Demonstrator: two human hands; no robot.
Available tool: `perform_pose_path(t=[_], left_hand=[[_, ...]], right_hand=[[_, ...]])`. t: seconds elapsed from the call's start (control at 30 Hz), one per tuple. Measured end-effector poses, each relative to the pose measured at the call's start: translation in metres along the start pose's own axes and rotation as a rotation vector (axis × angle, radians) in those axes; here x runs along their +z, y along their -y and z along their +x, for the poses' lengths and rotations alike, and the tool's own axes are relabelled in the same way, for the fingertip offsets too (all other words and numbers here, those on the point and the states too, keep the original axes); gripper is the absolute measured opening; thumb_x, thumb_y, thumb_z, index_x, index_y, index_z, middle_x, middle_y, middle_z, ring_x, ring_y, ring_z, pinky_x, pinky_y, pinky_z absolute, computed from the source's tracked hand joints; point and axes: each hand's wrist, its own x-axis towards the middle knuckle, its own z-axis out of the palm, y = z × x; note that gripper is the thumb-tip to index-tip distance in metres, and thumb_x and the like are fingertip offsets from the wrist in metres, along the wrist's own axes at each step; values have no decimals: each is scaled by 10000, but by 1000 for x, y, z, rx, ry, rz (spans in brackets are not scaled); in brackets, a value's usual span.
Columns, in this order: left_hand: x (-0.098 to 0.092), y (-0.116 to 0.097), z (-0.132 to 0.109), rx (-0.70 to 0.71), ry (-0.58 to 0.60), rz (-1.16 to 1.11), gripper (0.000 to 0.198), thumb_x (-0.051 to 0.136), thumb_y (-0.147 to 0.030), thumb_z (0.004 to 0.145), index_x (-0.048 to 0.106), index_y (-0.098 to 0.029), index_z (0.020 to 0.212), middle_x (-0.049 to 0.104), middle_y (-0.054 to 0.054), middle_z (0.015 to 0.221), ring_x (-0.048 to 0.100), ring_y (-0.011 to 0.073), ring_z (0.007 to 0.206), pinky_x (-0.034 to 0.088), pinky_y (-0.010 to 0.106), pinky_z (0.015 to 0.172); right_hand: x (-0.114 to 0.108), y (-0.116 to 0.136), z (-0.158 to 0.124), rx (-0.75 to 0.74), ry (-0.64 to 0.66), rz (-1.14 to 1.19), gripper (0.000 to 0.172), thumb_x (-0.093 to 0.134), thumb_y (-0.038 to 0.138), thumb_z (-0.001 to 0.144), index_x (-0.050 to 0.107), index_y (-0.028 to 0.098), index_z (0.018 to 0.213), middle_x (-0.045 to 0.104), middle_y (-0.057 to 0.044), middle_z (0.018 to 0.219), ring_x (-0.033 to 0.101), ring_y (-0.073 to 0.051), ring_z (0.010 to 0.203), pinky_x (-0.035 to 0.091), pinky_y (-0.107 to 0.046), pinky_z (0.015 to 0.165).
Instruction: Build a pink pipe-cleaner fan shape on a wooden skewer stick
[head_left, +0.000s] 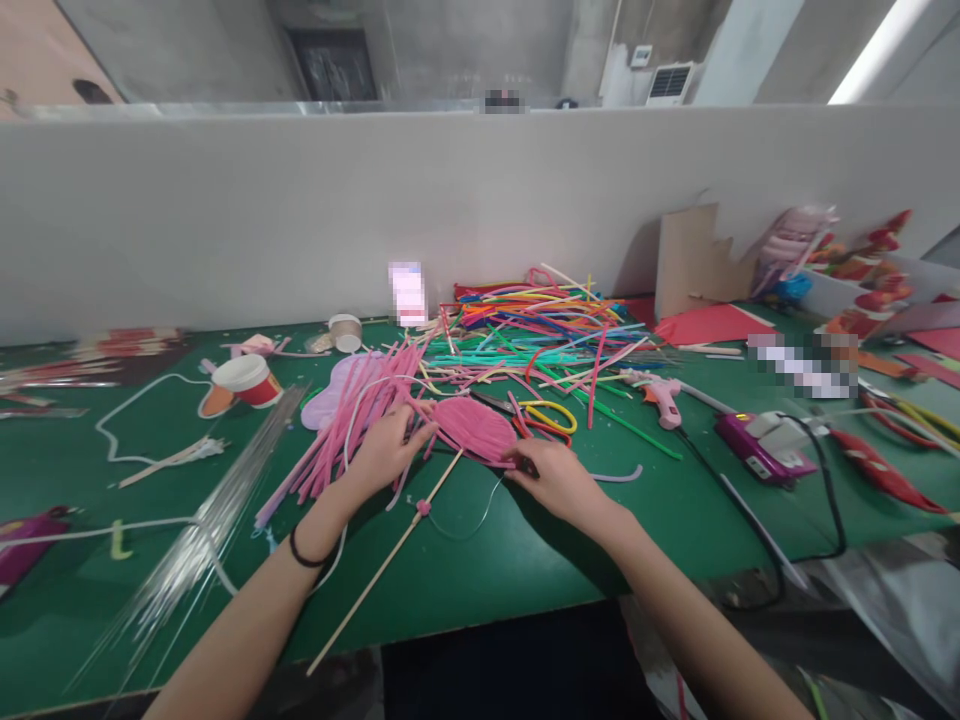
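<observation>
- Pink oval (476, 428) is showing ridged strands.
- Left hand (390, 445) and right hand (559, 475) are pinching opposite ends.
- Green tabletop (502, 575) is stretching between oval and near edge.

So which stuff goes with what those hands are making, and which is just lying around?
Seems part of the job:
pink oval, touched by the left hand and right hand
wooden stick, running up to the oval
pink fuzzy strips, beside the left hand

Probably just lying about:
paper cup
red paper
brown cardboard
small tub
</observation>
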Motion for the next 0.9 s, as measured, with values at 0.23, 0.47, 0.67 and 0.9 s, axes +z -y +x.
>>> perform_pose_path(t=[0.23,0.47,0.67,0.9], left_hand=[[8,6,-1,151,94,50,346,547,-487,897,684,-216,1064,556,82,1391,464,277,1323,345,482,1122],[16,4,1,240,110,-14,290,487,-385,953,694,-205,1047,686,70,1216,536,235,1267,400,451,1090],[19,7,4,319,80,130,323,417,-344,981,705,-199,1006,733,75,1104,645,239,1108,459,443,1023],[23,6,-3,182,105,152,320,373,-299,989,667,-199,1065,730,87,1066,691,211,959,537,327,844]], right_hand=[[2,4,8,-92,20,5,79,639,160,864,713,176,887,701,-43,837,615,-168,779,436,-261,703],[7,4,9,-152,40,6,101,670,158,845,715,192,929,699,-47,859,617,-188,860,454,-285,776],[7,10,27,-302,22,22,66,593,192,902,648,193,867,677,-53,883,598,-200,905,449,-319,822],[13,17,53,-245,7,31,72,446,189,965,504,184,922,631,-69,885,578,-170,768,422,-273,685]])
